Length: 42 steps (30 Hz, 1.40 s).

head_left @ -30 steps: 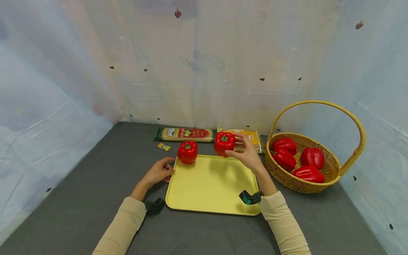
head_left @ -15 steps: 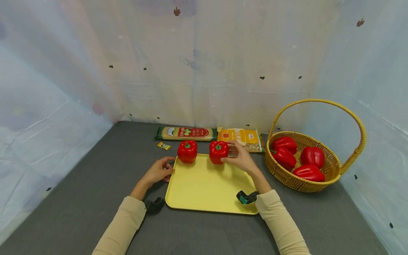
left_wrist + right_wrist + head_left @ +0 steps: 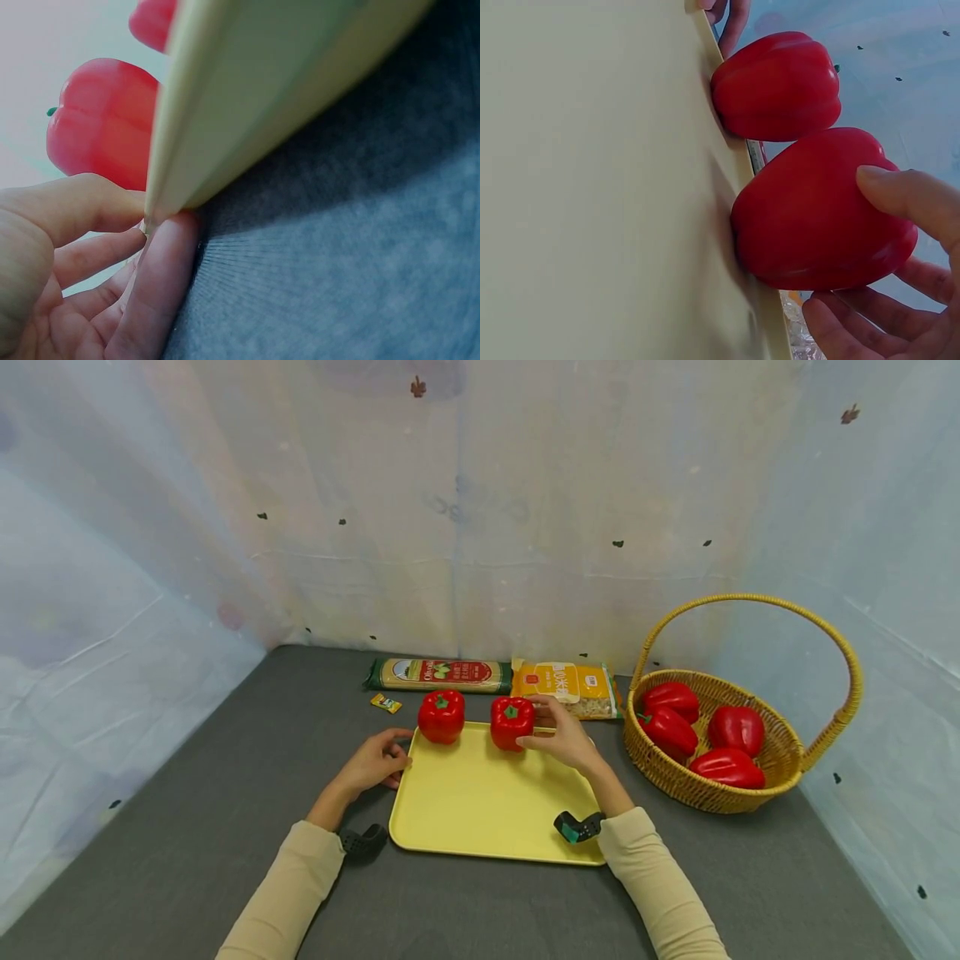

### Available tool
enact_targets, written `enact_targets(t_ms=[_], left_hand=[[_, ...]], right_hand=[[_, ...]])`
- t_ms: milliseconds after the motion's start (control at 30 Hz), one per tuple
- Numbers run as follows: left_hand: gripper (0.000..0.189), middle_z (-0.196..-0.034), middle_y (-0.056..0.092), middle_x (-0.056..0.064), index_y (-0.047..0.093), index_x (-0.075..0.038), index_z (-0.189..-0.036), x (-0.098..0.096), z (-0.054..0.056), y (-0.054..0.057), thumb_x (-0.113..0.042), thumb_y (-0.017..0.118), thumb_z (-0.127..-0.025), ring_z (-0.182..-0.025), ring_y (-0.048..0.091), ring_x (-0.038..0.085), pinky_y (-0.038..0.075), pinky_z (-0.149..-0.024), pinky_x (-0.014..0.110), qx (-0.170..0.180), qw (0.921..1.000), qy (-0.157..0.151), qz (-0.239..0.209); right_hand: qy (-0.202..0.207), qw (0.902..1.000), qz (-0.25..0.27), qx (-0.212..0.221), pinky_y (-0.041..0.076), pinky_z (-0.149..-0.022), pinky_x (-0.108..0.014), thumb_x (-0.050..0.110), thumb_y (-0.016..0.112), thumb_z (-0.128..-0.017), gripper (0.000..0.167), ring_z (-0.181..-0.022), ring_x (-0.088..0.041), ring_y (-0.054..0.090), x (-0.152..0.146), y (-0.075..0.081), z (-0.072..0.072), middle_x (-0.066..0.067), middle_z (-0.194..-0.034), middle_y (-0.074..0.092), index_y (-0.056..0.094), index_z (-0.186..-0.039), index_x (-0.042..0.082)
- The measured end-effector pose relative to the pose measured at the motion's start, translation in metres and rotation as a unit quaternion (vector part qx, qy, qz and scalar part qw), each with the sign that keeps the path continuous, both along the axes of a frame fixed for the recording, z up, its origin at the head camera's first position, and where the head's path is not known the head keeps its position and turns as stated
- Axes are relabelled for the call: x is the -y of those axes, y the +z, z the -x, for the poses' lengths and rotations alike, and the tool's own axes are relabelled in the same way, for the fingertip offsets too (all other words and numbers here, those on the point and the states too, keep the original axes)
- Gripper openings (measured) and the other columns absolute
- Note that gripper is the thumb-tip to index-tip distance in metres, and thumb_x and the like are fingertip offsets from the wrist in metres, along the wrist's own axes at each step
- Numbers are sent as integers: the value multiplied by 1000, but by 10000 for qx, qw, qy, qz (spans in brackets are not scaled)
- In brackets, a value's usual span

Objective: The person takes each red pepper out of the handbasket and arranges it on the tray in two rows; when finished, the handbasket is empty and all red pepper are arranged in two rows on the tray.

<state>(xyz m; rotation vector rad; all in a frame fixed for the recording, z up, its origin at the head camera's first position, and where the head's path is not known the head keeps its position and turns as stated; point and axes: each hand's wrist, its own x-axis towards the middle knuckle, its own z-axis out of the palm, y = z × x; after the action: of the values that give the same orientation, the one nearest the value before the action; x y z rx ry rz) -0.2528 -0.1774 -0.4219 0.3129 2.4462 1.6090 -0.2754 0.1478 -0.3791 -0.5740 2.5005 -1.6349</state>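
A yellow tray (image 3: 487, 802) lies on the grey table. At its left edge my left hand (image 3: 372, 762) pinches the rim, with thumb and a finger on either side of it in the left wrist view. One red bell pepper (image 3: 441, 717) stands upright in the tray's far left corner. To its right, my right hand (image 3: 561, 735) holds a second red bell pepper (image 3: 817, 214) from the right side, thumb in front and fingers behind. In the right wrist view this pepper's base meets the tray near its far edge.
A wicker basket (image 3: 667, 777) with a tall handle stands on the right, holding several red bell peppers (image 3: 735, 731). Behind the tray lie a long green-ended packet (image 3: 450, 674) and a yellow-orange bag (image 3: 558, 681). A small yellow sachet (image 3: 386, 703) sits left of them.
My right hand has brought its bell pepper down and a little left onto the tray, beside the first one. My left hand stays on the tray's edge.
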Motion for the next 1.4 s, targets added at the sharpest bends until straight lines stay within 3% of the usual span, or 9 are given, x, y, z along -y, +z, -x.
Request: enact_targets(t_ms=[67,233,333,467,667,1067,1400], left_hand=[[50,-88,55,23,38,7,-135,1,2,-3,-1,57,-89,-61,58,20,55,-55,33,-4,10000,14,-2],[51,-85,56,17,40,2,-136,6,15,-22,-4,60,-89,-59,58,18,54,-54,33,15,9999,105,-30],[51,-86,56,18,40,3,-136,5,11,-16,-4,59,-89,-60,58,18,55,-54,34,17,10000,79,-40],[50,-88,56,23,38,8,-135,1,0,1,-1,57,-90,-62,58,20,55,-56,35,16,10000,13,-38],[50,-88,55,24,38,8,-135,0,-1,1,-2,57,-89,-62,58,20,55,-56,34,22,10000,18,-16],[50,-88,55,23,38,8,-135,1,-1,1,-1,57,-90,-61,58,20,55,-56,35,56,10000,8,-69],[50,-88,55,22,38,7,-135,1,0,1,-2,57,-90,-61,58,19,55,-56,34,62,10000,-2,-44]], right_hand=[[20,10000,24,3,46,-93,-47,4,70,-81,67,-117,-42,48,0,-1,0,-26,-130,46,35,-138,-1],[64,10000,18,-16,46,-93,-48,6,69,-83,67,-118,-42,48,-1,-1,1,-27,-131,45,34,-139,-2],[67,10000,24,-29,45,-93,-49,8,70,-84,68,-118,-42,48,-3,-10,8,-26,-132,45,33,-140,1],[45,10000,49,-62,46,-92,-48,13,71,-83,69,-118,-40,49,-7,-28,21,-23,-133,45,33,-141,7],[61,9999,13,-147,47,-92,-46,16,71,-83,70,-117,-40,49,-8,-33,23,-22,-132,45,33,-141,9],[214,9997,-110,-47,45,-94,-48,16,70,-84,76,-121,-41,45,-12,-28,22,-22,-137,40,26,-145,9],[160,9995,-259,-49,43,-94,-52,22,69,-85,76,-125,-44,40,-31,-3,16,-23,-141,34,24,-147,17]])
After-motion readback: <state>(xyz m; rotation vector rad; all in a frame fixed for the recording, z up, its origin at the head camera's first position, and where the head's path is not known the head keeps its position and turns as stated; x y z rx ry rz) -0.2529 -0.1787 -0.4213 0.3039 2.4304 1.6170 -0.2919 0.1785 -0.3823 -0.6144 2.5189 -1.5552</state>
